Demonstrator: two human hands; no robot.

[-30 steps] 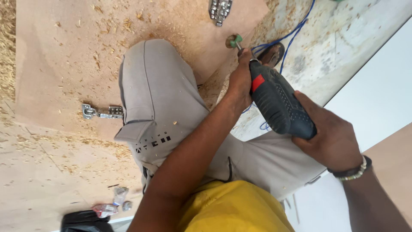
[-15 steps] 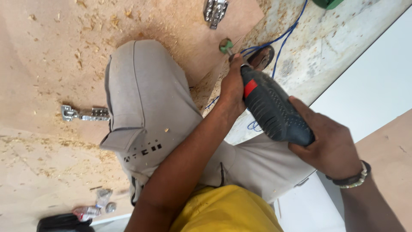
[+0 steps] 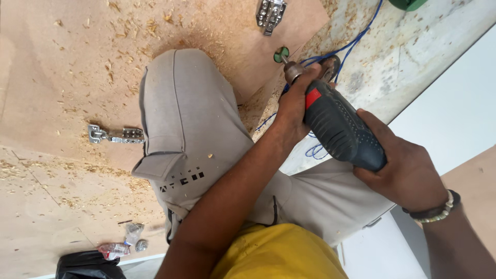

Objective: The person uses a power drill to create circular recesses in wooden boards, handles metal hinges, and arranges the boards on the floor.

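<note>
The left hand has its fingers closed around the front end of the power drill, just behind the metal chuck; the fingertips themselves are hidden on the far side of the tool. The right hand has its fingers wrapped tight around the rear grip of the same drill, thumb lying along the dark body. A beaded bracelet sits on the right wrist.

The drill is dark blue-grey with a red patch near the front and points away from the person, tilted down toward the edge of the plywood board. At its tip a round green-rimmed cutter meets the board near its edge. A blue cable runs across the pale floor past the tool.

The person's knee in grey trousers rests on the board. Sawdust is scattered over the board. One metal hinge lies just left of the knee; a second hinge lies at the top edge. A black bag and small plastic packets lie at the lower left.
</note>
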